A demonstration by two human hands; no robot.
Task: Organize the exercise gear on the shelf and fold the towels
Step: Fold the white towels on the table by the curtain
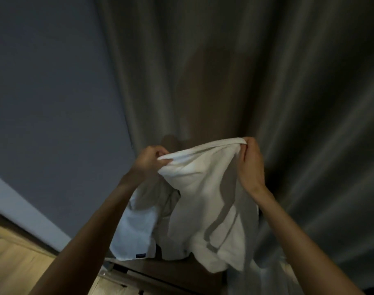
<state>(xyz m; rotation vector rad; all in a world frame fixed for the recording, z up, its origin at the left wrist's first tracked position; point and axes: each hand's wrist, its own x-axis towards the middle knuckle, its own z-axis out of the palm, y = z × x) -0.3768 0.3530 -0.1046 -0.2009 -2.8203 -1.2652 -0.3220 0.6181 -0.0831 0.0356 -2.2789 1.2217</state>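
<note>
A white towel (205, 194) with a grey stripe hangs in the air in front of me, its top edge stretched between both hands. My left hand (148, 161) pinches the left corner of that edge. My right hand (251, 165) grips the right corner a little higher. The towel's lower part droops in loose folds onto a dark wooden shelf top (177, 271). Behind it, a second pale cloth (135, 233) with a small dark label lies crumpled on the same surface.
A heavy grey curtain (267, 81) fills the view straight ahead and to the right. A blue-grey wall (49, 92) is on the left, with a pale skirting board and light wooden floor (13, 267) at the lower left.
</note>
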